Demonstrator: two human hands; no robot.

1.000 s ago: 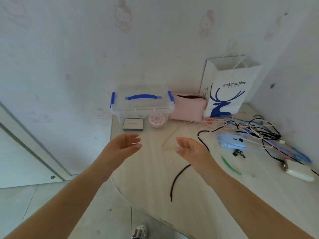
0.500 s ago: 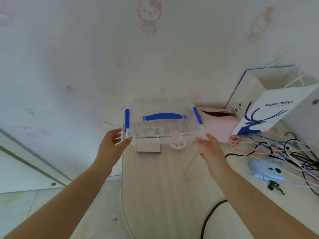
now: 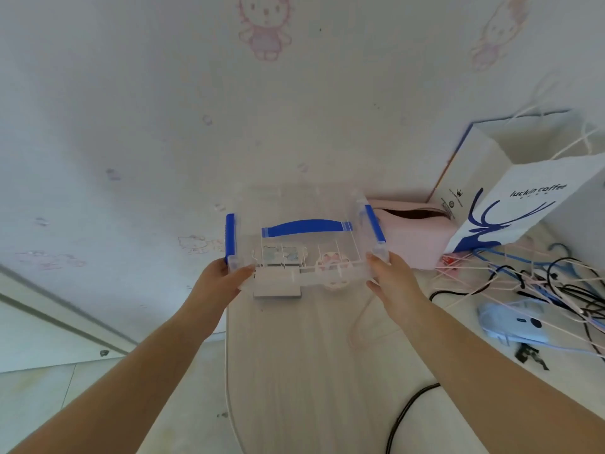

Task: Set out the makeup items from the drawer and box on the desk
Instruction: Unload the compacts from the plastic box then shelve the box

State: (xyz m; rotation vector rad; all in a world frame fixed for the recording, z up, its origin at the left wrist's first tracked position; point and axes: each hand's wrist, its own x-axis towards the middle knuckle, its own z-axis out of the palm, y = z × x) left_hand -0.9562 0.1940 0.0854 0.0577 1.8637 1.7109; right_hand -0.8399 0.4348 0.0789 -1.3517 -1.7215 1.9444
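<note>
Pale desk [image 3: 304,371] against cartoon wallpaper. At its far edge, clear box [image 3: 304,237], blue latches; left hand [image 3: 217,283] and right hand [image 3: 391,283] grasp its ends, fingers curled.

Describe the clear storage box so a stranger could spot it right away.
Find the pale wooden desk against the cartoon-cat wallpaper; at its back edge, left of the pink pouch and the white coffee bag, sits the clear storage box. The left hand and right hand hold its front corners. Only it is see-through, with blue handle and latches.
</note>
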